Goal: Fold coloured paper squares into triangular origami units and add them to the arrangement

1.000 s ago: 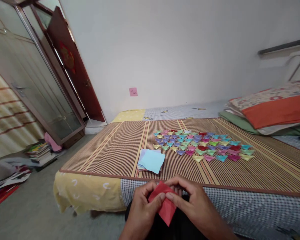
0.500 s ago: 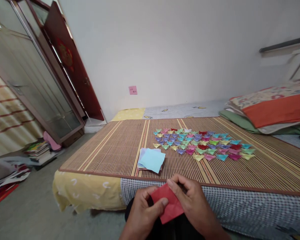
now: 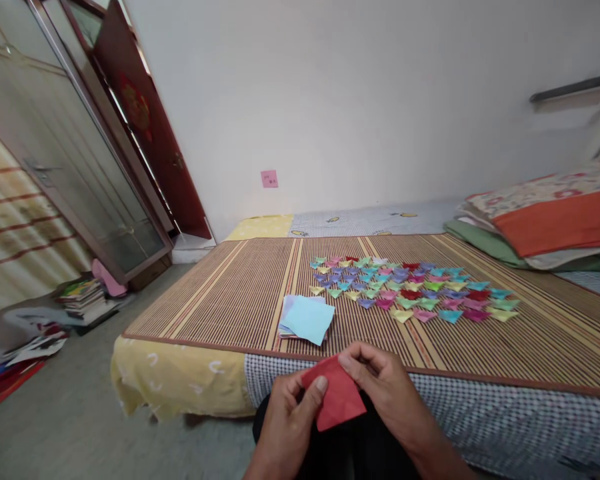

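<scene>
At six o'clock, above the person's dark-clothed lap (image 3: pixel 353 450) and beside the bed (image 3: pixel 480 417), the red paper (image 3: pixel 340 400) is held up between both hands; the left hand (image 3: pixel 290 413) pinches its nine-o'clock side, thumb laid on the face; the right hand (image 3: pixel 383 380) pinches the edge near one o'clock between thumb and fingers. It looks featherlight, thin and crisp enough to keep a crease, yet apt to buckle or tear under a hard tug; I'd expect little slip, so a gentle grip on edges and corners suits it best; towards eleven o'clock sits a paper stack (image 3: pixel 309 320), towards one o'clock rows of folded pieces (image 3: pixel 409 293), all on the striped mat (image 3: pixel 220 293).
</scene>
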The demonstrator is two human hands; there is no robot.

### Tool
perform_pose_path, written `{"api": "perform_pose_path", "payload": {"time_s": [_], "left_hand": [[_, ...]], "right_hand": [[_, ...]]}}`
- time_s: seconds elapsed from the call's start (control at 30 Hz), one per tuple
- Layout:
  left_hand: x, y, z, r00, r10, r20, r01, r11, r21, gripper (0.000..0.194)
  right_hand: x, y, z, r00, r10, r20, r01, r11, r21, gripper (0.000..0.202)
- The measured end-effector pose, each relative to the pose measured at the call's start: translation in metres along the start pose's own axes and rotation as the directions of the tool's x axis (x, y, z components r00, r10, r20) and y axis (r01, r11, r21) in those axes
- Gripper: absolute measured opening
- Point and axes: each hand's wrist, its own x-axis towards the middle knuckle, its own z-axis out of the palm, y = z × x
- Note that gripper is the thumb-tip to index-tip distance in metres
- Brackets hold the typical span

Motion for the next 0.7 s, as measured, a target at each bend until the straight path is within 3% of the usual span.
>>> {"api": "perform_pose_path", "payload": {"time_s": [0.13, 0.23, 0.43, 0.53, 0.6, 0.7], "left_hand": [[-0.001, -0.009, -0.002, 0.993, -0.018, -0.121, 0.011, 0.998, -0.059, 0.041], [0.001, -0.013, -0.001, 0.991, -0.031, -0.134, 0.02, 0.996, -0.085, 0.043], [0.005, -0.002, -0.006, 0.969, 0.019, -0.246, -0.053, 0.99, -0.13, 0.039], [0.002, 0.012, -0.014, 0.985, 0.096, -0.14, -0.097, 0.995, 0.0, 0.033], [0.001, 0.02, -0.019, 0.997, 0.075, 0.026, -0.077, 0.994, 0.081, 0.031], [0.004, 0.023, -0.024, 0.995, 0.015, 0.097, -0.023, 0.996, 0.085, 0.034]], "right_hand": [[-0.002, 0.001, -0.002, 0.996, 0.024, 0.085, -0.022, 0.999, -0.023, 0.035], [-0.005, 0.003, 0.001, 0.997, 0.017, 0.073, -0.013, 0.999, -0.047, 0.036], [-0.002, 0.001, -0.002, 0.995, 0.047, 0.089, -0.044, 0.999, -0.032, 0.038], [-0.001, -0.001, -0.005, 0.992, 0.061, 0.11, -0.06, 0.998, -0.012, 0.04], [-0.001, -0.003, -0.005, 0.989, 0.063, 0.135, -0.061, 0.998, -0.018, 0.041], [-0.001, -0.005, -0.003, 0.986, 0.051, 0.158, -0.044, 0.998, -0.047, 0.041]]}}
